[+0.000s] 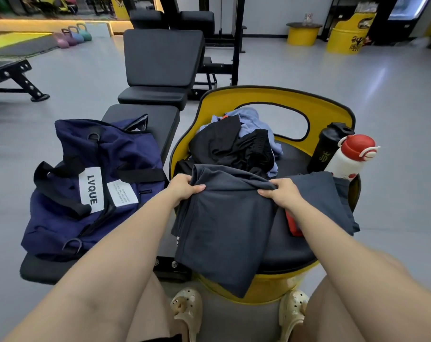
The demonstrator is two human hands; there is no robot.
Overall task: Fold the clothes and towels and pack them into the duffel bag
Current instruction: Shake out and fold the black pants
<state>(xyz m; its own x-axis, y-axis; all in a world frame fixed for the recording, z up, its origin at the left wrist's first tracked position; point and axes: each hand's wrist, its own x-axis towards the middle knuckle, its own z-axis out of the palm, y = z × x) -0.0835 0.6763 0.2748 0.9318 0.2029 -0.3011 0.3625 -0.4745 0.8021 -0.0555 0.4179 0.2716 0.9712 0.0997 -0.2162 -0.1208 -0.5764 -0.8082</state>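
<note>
A dark grey garment (224, 230) lies across the front of the yellow chair's black seat (293, 255) and hangs over its edge. My left hand (184, 187) grips the garment's upper left edge. My right hand (281, 193) pinches a fold at its upper middle. Behind it sits a pile of black clothes (231, 146) with a light blue garment (249, 119) at the back. The navy duffel bag (93, 186) lies on a black bench (46, 270) to the left. Something red (293, 224) peeks out under my right wrist.
A black shaker bottle (326, 149) and a white bottle with a red cap (348, 159) stand at the seat's right. The chair's yellow backrest (278, 95) curves behind the pile. More gym benches (160, 60) and kettlebells (73, 35) stand further off on the grey floor.
</note>
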